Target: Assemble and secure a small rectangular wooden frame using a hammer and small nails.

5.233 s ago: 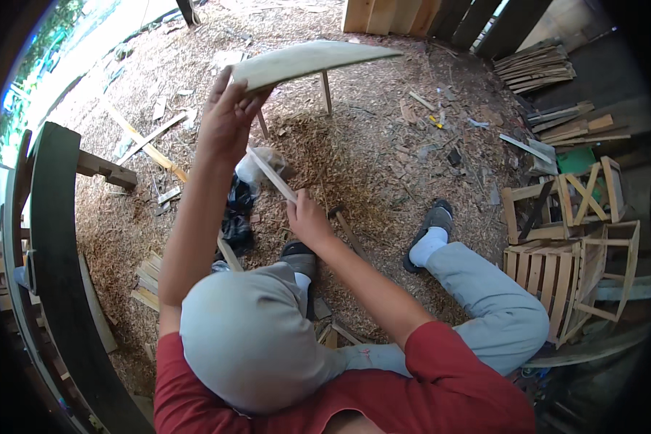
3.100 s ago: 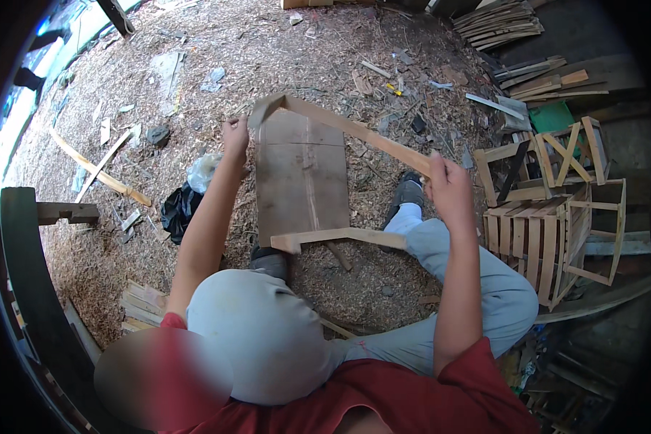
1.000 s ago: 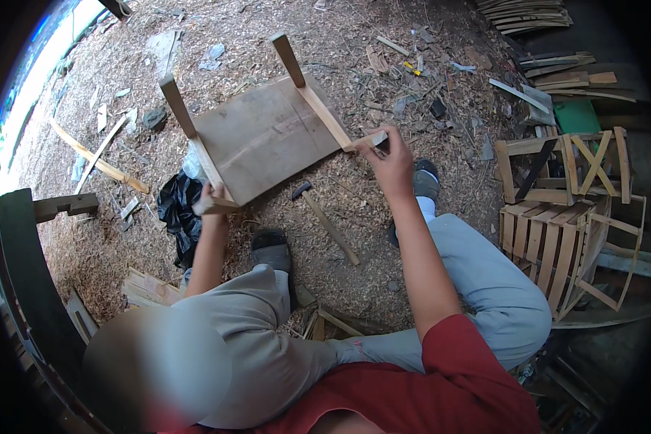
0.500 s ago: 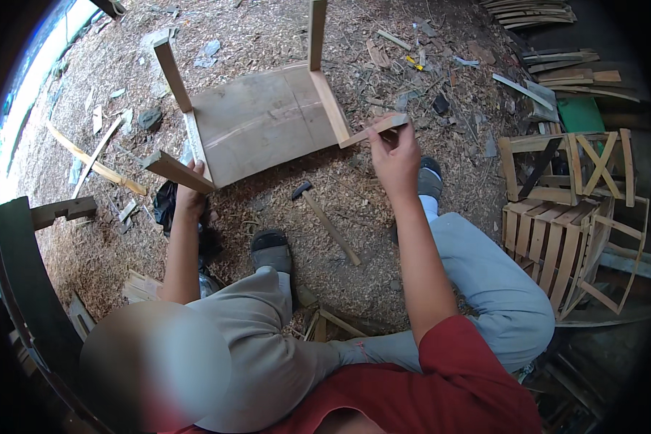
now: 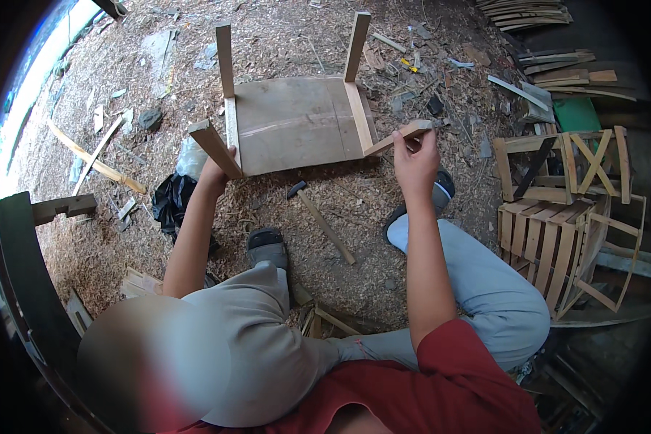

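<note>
A small wooden table [image 5: 289,126] is turned over, with its flat top low down and its legs pointing up. My left hand [image 5: 215,173] is closed round the foot of the near-left leg [image 5: 213,148], where it meets the table's edge; part of its fingers is hidden behind the wood. My right hand [image 5: 417,160] grips the near-right leg [image 5: 398,137] close to its free end, thumb and fingers around it. On the ground between my feet and the table lies a hammer [image 5: 325,226] with a dark head and a wooden handle.
Wood shavings and scraps cover the ground. A black plastic bag [image 5: 172,205] lies beside my left forearm. Slatted wooden frames [image 5: 546,235] stand at the right, below a green piece [image 5: 577,116] and stacked wood strips [image 5: 524,13]. A dark wooden beam [image 5: 32,267] stands at the left.
The table has shifted to the right, and both my hands have moved with it, still holding its legs. The hammer stays on the ground in about the same place.
</note>
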`<state>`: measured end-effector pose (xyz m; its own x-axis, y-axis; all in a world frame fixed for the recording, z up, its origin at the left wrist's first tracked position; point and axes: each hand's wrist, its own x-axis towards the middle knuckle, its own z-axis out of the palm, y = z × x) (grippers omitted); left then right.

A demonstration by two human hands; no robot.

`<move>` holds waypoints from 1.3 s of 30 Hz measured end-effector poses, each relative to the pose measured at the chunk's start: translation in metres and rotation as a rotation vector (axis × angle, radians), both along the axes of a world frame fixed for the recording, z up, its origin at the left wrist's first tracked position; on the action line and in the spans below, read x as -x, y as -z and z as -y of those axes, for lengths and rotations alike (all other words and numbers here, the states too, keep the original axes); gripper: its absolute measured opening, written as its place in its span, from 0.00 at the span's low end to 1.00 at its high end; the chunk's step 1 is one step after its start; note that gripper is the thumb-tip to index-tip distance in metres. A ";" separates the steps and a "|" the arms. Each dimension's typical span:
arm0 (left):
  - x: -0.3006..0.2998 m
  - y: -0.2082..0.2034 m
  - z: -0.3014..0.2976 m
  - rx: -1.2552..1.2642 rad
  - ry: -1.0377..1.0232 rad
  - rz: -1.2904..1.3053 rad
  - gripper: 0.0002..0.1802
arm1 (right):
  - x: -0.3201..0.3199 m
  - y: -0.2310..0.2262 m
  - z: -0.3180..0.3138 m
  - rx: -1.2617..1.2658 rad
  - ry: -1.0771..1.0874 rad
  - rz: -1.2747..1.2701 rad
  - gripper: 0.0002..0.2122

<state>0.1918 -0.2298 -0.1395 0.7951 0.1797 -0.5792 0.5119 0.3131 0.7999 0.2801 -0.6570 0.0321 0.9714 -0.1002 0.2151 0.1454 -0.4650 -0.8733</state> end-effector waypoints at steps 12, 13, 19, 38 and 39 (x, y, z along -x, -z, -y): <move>0.041 -0.078 -0.019 -0.016 -0.396 0.250 0.31 | 0.013 0.047 0.004 0.180 0.013 -0.075 0.19; 0.048 -0.087 -0.018 -0.024 -0.390 0.265 0.31 | 0.017 0.051 0.002 0.154 -0.004 -0.077 0.20; 0.060 -0.164 0.010 -0.436 -0.403 0.463 0.19 | 0.025 0.062 0.007 0.142 0.079 -0.130 0.36; -0.049 -0.184 0.139 -1.216 0.884 0.620 0.25 | 0.025 0.069 0.045 0.070 0.081 -0.161 0.22; -0.045 -0.153 0.138 -1.357 0.855 0.577 0.29 | 0.026 0.068 0.043 0.087 0.077 -0.179 0.22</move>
